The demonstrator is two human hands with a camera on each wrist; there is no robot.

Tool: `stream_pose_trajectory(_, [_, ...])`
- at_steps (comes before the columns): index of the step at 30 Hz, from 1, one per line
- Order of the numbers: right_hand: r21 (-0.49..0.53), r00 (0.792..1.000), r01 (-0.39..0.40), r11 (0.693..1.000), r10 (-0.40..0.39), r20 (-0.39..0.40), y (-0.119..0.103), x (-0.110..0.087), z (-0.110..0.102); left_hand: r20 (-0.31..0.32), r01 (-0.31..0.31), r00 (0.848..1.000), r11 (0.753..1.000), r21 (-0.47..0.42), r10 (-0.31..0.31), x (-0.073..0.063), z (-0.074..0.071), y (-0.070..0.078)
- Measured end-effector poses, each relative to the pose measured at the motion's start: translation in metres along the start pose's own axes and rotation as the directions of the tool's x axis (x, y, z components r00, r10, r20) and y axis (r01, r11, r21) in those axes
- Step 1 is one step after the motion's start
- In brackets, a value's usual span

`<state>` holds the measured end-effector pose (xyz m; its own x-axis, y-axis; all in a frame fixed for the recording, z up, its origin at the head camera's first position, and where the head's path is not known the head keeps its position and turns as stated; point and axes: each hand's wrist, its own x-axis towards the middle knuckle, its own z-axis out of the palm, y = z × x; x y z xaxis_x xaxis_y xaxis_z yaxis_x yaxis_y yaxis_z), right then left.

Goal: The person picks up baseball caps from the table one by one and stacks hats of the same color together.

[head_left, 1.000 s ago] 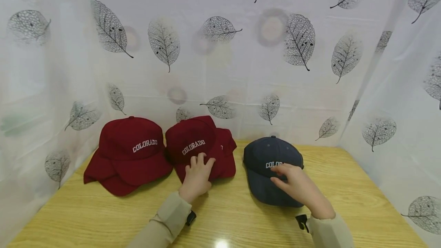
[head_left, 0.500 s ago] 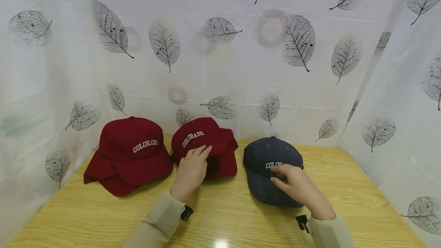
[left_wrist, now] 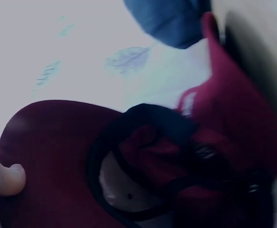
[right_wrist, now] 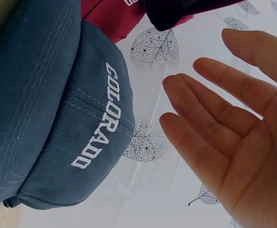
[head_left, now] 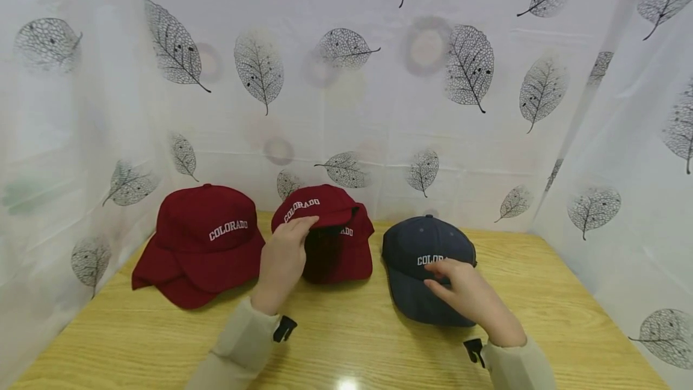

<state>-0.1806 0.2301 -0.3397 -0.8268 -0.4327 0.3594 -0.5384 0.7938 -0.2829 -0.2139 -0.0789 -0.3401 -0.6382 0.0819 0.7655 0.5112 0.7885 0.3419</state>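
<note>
My left hand point(head_left: 281, 266) pinches the brim of a burgundy baseball cap point(head_left: 330, 197) lettered COLORADO, its brim tipped up. In the left wrist view the thumb point(left_wrist: 12, 180) lies on the underside of that brim, and the cap's hollow inside with its dark sweatband point(left_wrist: 100, 152) shows. Under and behind it a second burgundy cap point(head_left: 346, 263) rests on the table, partly covered. My right hand point(head_left: 468, 294) hovers over a navy cap point(head_left: 422, 300) with the same lettering. Its fingers are relaxed and hold nothing in the right wrist view.
On the left, a pair of stacked burgundy caps point(head_left: 208, 221) sits near the back of the wooden table point(head_left: 368, 348). A white curtain point(head_left: 357, 107) printed with leaves hangs behind and along both sides.
My left hand has taken hold of the upper middle cap's brim and drawn it up and leftward, uncovering more of the cap below. The right hand and navy cap stay in place.
</note>
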Motion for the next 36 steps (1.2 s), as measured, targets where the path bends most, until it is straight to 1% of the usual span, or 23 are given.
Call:
stream_pose_trajectory(4, [-0.006, 1.0, 0.004, 1.0, -0.004, -0.004, 0.0, 0.0, 0.001, 0.0, -0.022, 1.0, 1.0, 0.001, 0.022, 0.002, -0.019, 0.009])
stream_pose_trajectory(8, [-0.005, 1.0, 0.004, 1.0, -0.004, -0.003, 0.0, 0.0, 0.001, -0.016, -0.064, 0.998, 0.998, -0.017, 0.064, 0.002, -0.038, 0.02])
stream_pose_trajectory(12, [0.003, 1.0, -0.001, 1.0, 0.001, 0.006, 0.0, 0.0, 0.0, -0.031, -0.124, 0.992, 0.992, -0.031, 0.123, -0.002, -0.054, 0.031])
stream_pose_trajectory(14, [0.004, 1.0, -0.009, 1.0, 0.009, 0.011, -0.001, 0.0, 0.0, -0.022, -0.163, 0.987, 0.986, -0.029, 0.162, -0.004, -0.06, 0.038])
stream_pose_trajectory(16, [0.005, 1.0, -0.011, 1.0, 0.011, 0.014, -0.001, 0.0, 0.0, -0.004, -0.199, 0.98, 0.98, -0.033, 0.199, -0.007, -0.065, 0.046])
stream_pose_trajectory(20, [0.006, 1.0, -0.003, 1.0, 0.003, 0.014, -0.002, 0.0, 0.0, 0.065, -0.246, 0.966, 0.967, -0.066, 0.25, -0.014, -0.071, 0.061])
stream_pose_trajectory(22, [0.009, 1.0, 0.002, 1.0, -0.002, 0.015, -0.002, 0.0, 0.0, 0.107, -0.263, 0.957, 0.961, -0.082, 0.27, -0.018, -0.07, 0.068])
stream_pose_trajectory(24, [0.012, 1.0, 0.002, 1.0, -0.002, 0.019, -0.003, 0.0, 0.001, 0.168, -0.271, 0.945, 0.959, -0.089, 0.282, -0.023, -0.067, 0.073])
stream_pose_trajectory(26, [0.015, 1.0, 0.0, 1.0, 0.0, 0.02, -0.002, 0.0, 0.002, 0.237, -0.281, 0.925, 0.955, -0.092, 0.295, -0.029, -0.061, 0.076])
stream_pose_trajectory(28, [0.013, 1.0, 0.005, 1.0, -0.006, 0.02, -0.002, 0.0, 0.002, 0.302, -0.3, 0.9, 0.95, -0.09, 0.313, -0.035, -0.054, 0.078])
stream_pose_trajectory(30, [0.007, 1.0, 0.007, 1.0, -0.007, 0.021, -0.002, 0.0, 0.003, 0.37, -0.326, 0.868, 0.942, -0.08, 0.332, -0.041, -0.047, 0.078])
stream_pose_trajectory(31, [0.005, 1.0, 0.007, 1.0, -0.007, 0.021, -0.002, 0.001, 0.003, 0.409, -0.337, 0.848, 0.939, -0.074, 0.337, -0.044, -0.044, 0.078])
stream_pose_trajectory(32, [0.004, 1.0, 0.006, 1.0, -0.006, 0.024, -0.003, 0.001, 0.003, 0.451, -0.345, 0.826, 0.936, -0.068, 0.338, -0.046, -0.041, 0.078])
stream_pose_trajectory(33, [0.004, 1.0, 0.004, 1.0, -0.004, 0.028, -0.003, 0.001, 0.003, 0.503, -0.343, 0.801, 0.937, -0.061, 0.326, -0.049, -0.039, 0.079])
stream_pose_trajectory(34, [0.003, 0.999, 0.001, 1.0, -0.001, 0.032, -0.003, 0.001, 0.003, 0.558, -0.335, 0.771, 0.941, -0.055, 0.307, -0.051, -0.038, 0.079])
stream_pose_trajectory(36, [0.011, 0.999, -0.005, 1.0, 0.005, 0.043, -0.004, 0.001, 0.003, 0.666, -0.307, 0.701, 0.951, -0.042, 0.256, -0.055, -0.035, 0.08])
